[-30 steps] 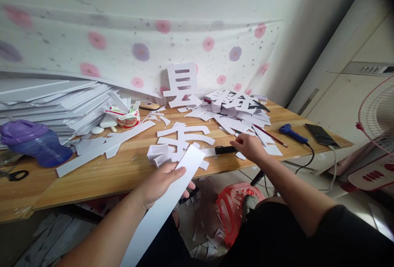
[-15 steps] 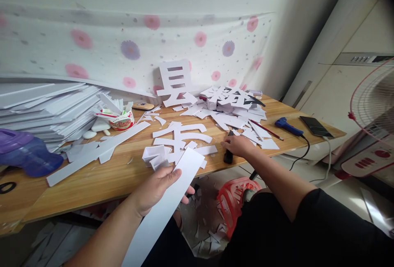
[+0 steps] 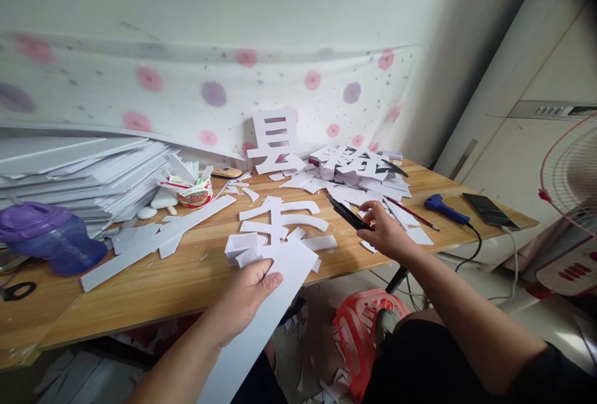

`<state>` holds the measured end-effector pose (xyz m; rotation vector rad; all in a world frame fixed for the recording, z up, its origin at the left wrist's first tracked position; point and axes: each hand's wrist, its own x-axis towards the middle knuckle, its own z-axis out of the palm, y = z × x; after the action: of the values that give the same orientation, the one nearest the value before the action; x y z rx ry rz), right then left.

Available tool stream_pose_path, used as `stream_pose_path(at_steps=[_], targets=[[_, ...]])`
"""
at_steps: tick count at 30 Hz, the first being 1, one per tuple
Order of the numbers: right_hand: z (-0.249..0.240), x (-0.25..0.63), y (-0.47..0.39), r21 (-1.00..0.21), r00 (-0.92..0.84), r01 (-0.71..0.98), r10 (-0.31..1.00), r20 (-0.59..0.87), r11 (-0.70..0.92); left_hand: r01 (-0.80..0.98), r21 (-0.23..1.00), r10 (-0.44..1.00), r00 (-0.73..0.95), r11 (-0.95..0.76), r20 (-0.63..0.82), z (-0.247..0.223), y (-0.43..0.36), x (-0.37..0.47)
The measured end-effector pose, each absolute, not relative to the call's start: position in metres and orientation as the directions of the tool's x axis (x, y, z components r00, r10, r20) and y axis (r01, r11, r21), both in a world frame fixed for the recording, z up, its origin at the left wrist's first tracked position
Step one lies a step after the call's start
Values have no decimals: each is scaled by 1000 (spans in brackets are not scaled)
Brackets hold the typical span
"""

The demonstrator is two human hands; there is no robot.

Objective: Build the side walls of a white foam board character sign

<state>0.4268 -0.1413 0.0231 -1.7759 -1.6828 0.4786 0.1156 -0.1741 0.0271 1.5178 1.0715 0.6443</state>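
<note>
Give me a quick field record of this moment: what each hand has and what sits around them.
left hand: grips white strip at the table edge
right hand: holds black knife above the wooden table
between hands: white cut-out character
far side: pile of white cut pieces
left of table: purple bottle
right of table: blue tool, phone

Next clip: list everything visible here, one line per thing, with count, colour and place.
white strip: one, white, held in left hand near table's front edge
black tool: one, black, in right hand above table
cut-out characters: several, white, mid-table and against the wall
sheet stack: one pile, white, table's left rear
bottle: one, purple and blue, far left
bowl: one, red and white, beside the stack
glue gun: one, blue, right side
phone: one, black, right edge
table: one, wood
basket: one, red, on floor
left hand: gripping strip
right hand: gripping tool
</note>
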Motion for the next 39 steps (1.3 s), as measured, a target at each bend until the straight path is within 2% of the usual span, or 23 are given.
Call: stream_pose_path(at_steps=[2,5,7,8,10,12,14,17,21,26,34,39], targets=[[33,423,-154,-754,86,650,977,197,95,274,961,892,429,25,-146,29,-173,115],[44,410,-176,-900,5,401,982,187,170,278,960,913,387,15,-126,33,-173,115],[44,395,-192,-945,-75,278,985,157,171,306,952,933,348,-17,-95,35,-172,116],[43,387,-200,-942,-114,288,982,147,174,322,946,941,329,-35,-77,35,-172,117],[38,371,-215,-865,-177,455,974,144,211,350,934,954,297,-63,-47,35,-172,119],[33,359,-226,-722,-229,638,961,154,268,368,926,960,279,-85,-22,34,-171,120],[29,352,-232,-584,-281,742,944,173,328,384,916,961,278,-113,2,33,-170,121],[27,349,-235,-470,-332,789,918,216,396,427,890,955,294,-162,33,31,-168,122],[29,349,-236,-381,-352,818,899,259,430,478,854,951,305,-203,56,27,-166,122],[29,347,-237,-327,-364,835,889,278,444,519,820,948,306,-242,87,22,-166,121],[30,348,-237,-360,-360,836,908,214,415,642,715,954,272,-278,127,26,-171,122],[32,351,-239,-366,-348,840,915,204,401,651,714,964,229,-257,137,26,-175,123]])
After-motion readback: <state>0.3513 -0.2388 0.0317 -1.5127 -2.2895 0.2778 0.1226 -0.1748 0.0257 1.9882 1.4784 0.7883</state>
